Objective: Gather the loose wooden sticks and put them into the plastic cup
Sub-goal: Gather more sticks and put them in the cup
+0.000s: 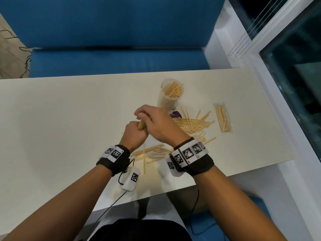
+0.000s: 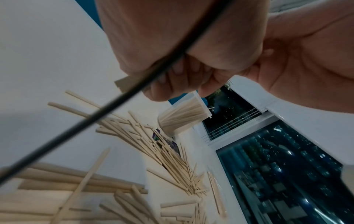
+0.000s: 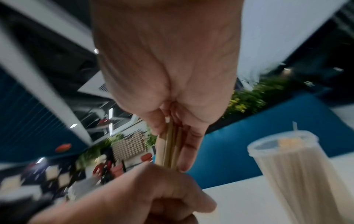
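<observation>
Head view: the left hand (image 1: 134,133) is curled round a small bundle (image 1: 141,125) of sticks, held upright above the desk (image 1: 60,119). The right hand (image 1: 156,124) closes over the top of the bundle, probably to square the ends so the sticks enter the cup together. The cup (image 1: 171,94) stands just beyond the hands, upright and already well filled. Loose sticks (image 1: 192,124) lie fanned to the right of the hands, with more near the wrists. A sealed packet (image 1: 223,117) lies apart, further right.

Left wrist view: the left fingers (image 2: 172,75) wrap the bundle; one stick end protrudes at the left. A cable (image 2: 114,97) crosses the frame.

Right wrist view: this frame is blurred, but the right fingers (image 3: 188,145) appear to lie along the bundle, thumb opposite, pinching it. The left hand grips it below.
</observation>
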Available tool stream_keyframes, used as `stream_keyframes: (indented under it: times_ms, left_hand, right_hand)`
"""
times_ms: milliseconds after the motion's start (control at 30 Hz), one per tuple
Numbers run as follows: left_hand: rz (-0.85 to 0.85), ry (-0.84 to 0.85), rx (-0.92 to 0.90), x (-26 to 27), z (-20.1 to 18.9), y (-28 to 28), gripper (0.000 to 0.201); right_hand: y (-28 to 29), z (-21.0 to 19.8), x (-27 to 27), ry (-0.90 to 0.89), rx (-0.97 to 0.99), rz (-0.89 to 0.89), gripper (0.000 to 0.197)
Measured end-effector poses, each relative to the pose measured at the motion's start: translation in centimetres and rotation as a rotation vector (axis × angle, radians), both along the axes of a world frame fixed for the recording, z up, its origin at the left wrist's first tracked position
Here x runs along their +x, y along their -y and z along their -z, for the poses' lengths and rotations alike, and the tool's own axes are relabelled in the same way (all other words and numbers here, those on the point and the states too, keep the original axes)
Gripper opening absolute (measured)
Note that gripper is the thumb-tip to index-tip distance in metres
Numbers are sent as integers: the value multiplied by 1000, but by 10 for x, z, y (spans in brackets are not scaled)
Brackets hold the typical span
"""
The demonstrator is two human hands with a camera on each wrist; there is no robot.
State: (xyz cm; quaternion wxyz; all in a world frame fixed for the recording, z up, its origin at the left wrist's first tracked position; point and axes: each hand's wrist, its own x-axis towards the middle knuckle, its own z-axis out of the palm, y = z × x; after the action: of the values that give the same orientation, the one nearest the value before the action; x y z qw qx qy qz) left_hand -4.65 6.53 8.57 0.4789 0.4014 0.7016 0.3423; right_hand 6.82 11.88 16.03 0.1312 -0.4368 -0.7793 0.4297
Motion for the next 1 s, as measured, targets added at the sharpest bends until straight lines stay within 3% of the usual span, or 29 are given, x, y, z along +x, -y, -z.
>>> stream_keyframes:
  times_ms: [133,267,467,700,767,867,933,1000]
  left_hand:
    - [63,-81,10,-3,-1,3,22]
    - [44,-152,11,-6,-4,-7,38]
    - [43,-200,145,1,-32,-48,49]
    - [161,-274,457,11,-59,-135,23]
    - [187,-364,408,12,-48,-152,56]
    - [271,-432,185,17,-28,-165,115]
    - [321,-401,104,22,-15,-167,133]
    - [311,-392,102,28,-5,-168,132]
  right_hand:
    - [8,5,-8,149,78,-60,22]
    - [-4,-4,-8,143,-1,49,7]
    - [-48,-44,7,196,8,151,6]
    - [-131,-86,61,76,180,417,12]
    - [-151,-80,78,69,219,514,11]
    - [-174,-50,85,118,253,581,9]
    - [-180,-22,76,151,224,549,12]
    - [-180,11,61,189,227,422,16]
